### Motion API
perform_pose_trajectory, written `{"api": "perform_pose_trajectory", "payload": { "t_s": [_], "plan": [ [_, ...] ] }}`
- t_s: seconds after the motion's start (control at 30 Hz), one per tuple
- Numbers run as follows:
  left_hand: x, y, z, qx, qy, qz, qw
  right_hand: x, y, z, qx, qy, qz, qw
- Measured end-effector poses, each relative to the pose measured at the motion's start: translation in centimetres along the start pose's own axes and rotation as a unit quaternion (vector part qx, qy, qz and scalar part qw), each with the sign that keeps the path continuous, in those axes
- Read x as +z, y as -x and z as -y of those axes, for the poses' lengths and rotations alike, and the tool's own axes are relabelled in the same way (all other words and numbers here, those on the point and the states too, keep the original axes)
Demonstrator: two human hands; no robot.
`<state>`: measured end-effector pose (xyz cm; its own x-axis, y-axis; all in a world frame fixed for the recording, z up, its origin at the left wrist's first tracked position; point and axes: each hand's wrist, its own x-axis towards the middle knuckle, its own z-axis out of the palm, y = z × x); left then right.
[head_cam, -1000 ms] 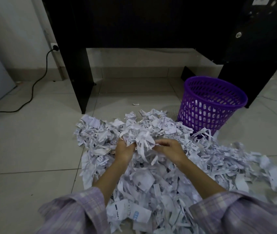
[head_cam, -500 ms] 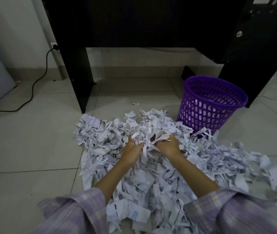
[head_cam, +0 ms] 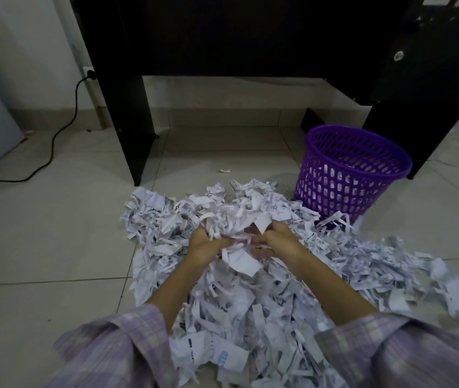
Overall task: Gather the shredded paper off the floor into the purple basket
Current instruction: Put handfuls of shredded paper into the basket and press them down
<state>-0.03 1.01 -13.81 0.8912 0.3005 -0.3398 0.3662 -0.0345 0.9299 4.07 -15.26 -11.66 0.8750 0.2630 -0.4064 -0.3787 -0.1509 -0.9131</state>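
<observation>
1. Right, shredded paper (head_cam: 250,289) heaped wide across the floor (head_cam: 40,247), spreading from near the sleeves up to the foot of the purple basket (head_cam: 354,175).
2. Both hands buried in the far middle of the heap: left hand (head_cam: 204,243) and right hand (head_cam: 280,239) close together, fingers curled in and clamped on one shared clump of strips.
3. Best pressed tight from both sides before lifting, since loose strips look ready to trail and drop.
4. Short carry, up and to the right; basket upright, mouth clear, only a little paper visible through the mesh.
5. Worth lowering the wad below the rim before letting go, not dropping from above.
6. Most of the pile left to clear, plus one stray scrap (head_cam: 225,171) lying apart beyond the heap.
7. Dark furniture leg (head_cam: 127,121) well clear of the carry.
</observation>
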Motion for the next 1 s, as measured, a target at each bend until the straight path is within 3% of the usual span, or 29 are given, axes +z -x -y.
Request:
{"api": "perform_pose_trajectory", "payload": {
  "t_s": [0.13,0.27,0.33,0.47,0.53,0.67,0.87,1.0],
  "plan": [
    [-0.2,-0.3,-0.2,-0.016,0.047,-0.012,0.999,0.4,-0.5,0.1,-0.010,0.064,-0.031,0.997],
    [-0.1,-0.7,-1.1,-0.036,0.124,-0.036,0.991,0.9,-0.5,-0.3,0.046,0.061,-0.032,0.997],
    [0.0,-1.0,-1.5,-0.042,0.158,-0.032,0.986,1.0,0.1,-0.8,0.079,0.019,0.009,0.997],
    [0.6,-0.9,-1.5,-0.053,0.191,-0.035,0.980,0.9,0.9,-1.8,0.075,-0.191,0.145,0.968],
    [1.0,-0.8,-1.2,-0.034,0.160,-0.024,0.986,1.3,0.9,-1.4,0.056,-0.234,0.160,0.957],
    [1.4,-0.4,-1.2,0.019,0.060,-0.025,0.998,1.6,0.1,0.8,-0.009,-0.219,0.100,0.971],
    [2.1,0.0,-1.2,0.104,-0.127,-0.039,0.986,2.1,0.2,2.4,0.001,-0.213,0.112,0.971],
    [2.8,1.4,-1.2,0.185,-0.181,-0.030,0.965,2.2,-0.2,1.4,0.015,-0.091,0.142,0.986]
  ]
}}
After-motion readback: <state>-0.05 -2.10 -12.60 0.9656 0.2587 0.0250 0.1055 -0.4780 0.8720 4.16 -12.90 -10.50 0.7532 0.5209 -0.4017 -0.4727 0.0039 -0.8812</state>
